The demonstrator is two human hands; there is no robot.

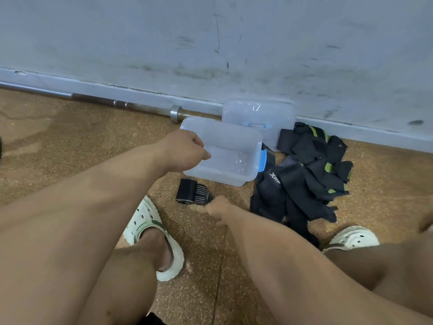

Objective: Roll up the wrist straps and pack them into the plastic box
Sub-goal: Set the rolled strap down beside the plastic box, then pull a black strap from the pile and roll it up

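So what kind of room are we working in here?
Probably a gym: a steel barbell lies along the scuffed wall, the floor looks like speckled rubber, and black straps are piled nearby.

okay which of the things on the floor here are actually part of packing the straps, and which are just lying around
Part of the job:
plastic box, nothing visible inside
box lid by the wall
rolled striped strap at the right hand
pile of loose black straps
left hand on the box rim

Just lying about:
barbell along the wall
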